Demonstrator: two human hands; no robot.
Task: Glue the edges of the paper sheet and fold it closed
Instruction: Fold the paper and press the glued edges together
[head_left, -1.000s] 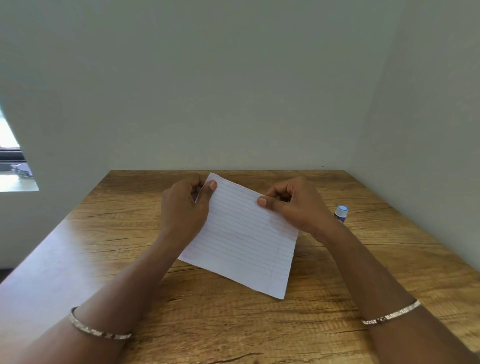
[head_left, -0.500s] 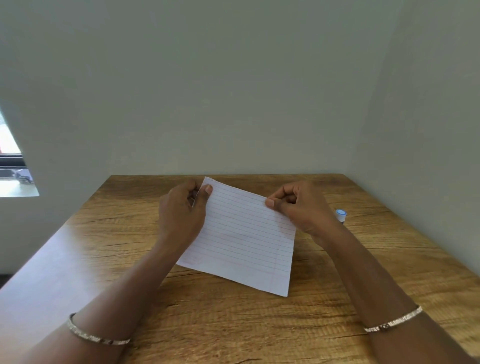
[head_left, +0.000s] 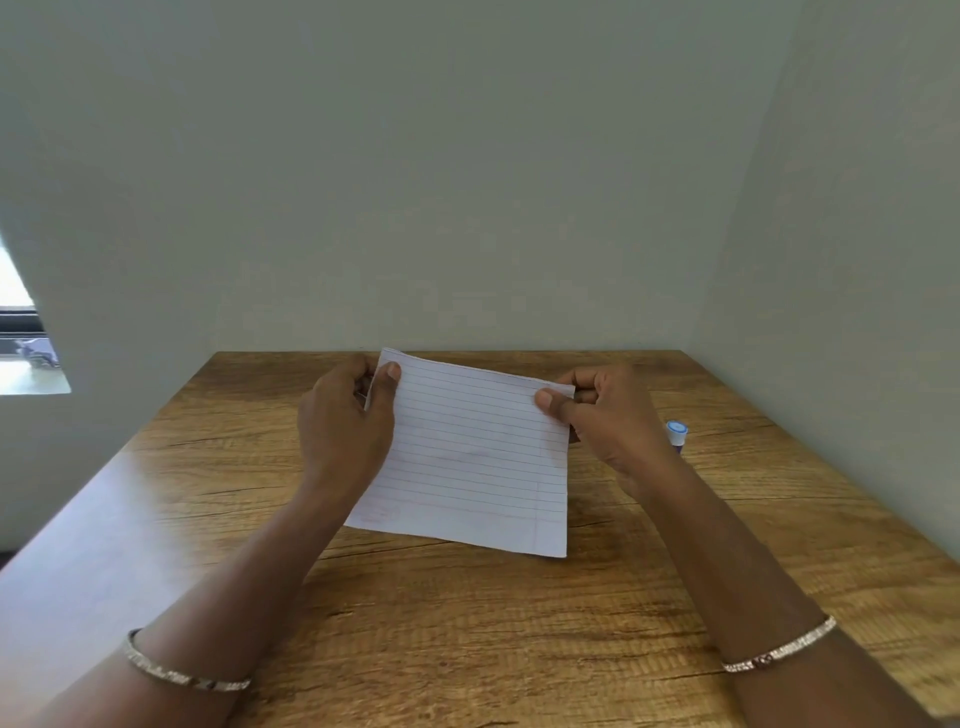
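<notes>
A white lined paper sheet (head_left: 472, 457) is held up above the wooden table (head_left: 467, 623), tilted with its lower right corner nearest me. My left hand (head_left: 343, 431) pinches the sheet's upper left corner between thumb and fingers. My right hand (head_left: 608, 421) pinches the upper right corner, thumb on the front face. A glue stick (head_left: 677, 433) with a blue and white cap lies on the table just right of my right hand, mostly hidden by it.
Plain walls close the table in at the back and on the right. A bright window opening (head_left: 26, 343) shows at the far left. Both wrists wear thin bracelets.
Both hands have lifted the sheet's top edge and turned the sheet a little, so it stands more squarely toward me. The right hand has shifted to the right along the top edge.
</notes>
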